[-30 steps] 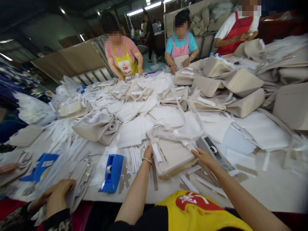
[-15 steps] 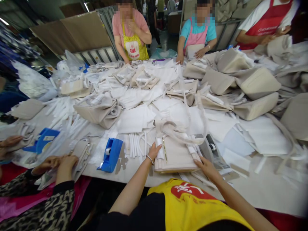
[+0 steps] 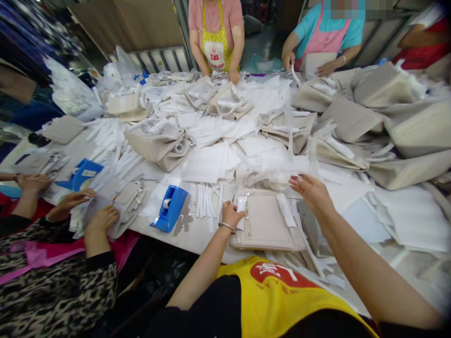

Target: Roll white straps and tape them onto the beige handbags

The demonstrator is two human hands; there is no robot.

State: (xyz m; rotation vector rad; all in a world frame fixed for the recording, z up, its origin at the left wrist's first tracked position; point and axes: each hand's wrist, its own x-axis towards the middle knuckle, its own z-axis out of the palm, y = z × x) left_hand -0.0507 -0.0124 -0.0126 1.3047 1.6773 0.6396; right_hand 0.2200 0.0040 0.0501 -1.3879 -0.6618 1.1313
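A cream handbag (image 3: 266, 220) lies flat on the table in front of me, with a gold zip and white foam wraps along its left and right sides. My left hand (image 3: 231, 217) grips its left edge, the thumb over the white wrap. Above the bag's upper right corner, my right hand (image 3: 313, 193) is open with fingers stretched out, holding nothing. Close by is the bag's strap (image 3: 262, 180) in clear wrapping, bunched at the top edge. Whether the right fingertips touch the wrapping is hard to tell.
A blue tape dispenser (image 3: 171, 209) stands left of the bag, beside white foam strips (image 3: 204, 199). White sheets (image 3: 207, 162) cover the middle; beige bags (image 3: 348, 119) pile up at right. A co-worker's hands (image 3: 102, 218) handle another bag at left. More people work across the table.
My right hand has left the bag's right side and moved up, opening. The strap, raised in a loop before, is now lower. My left hand stays on the bag; the view has shifted.
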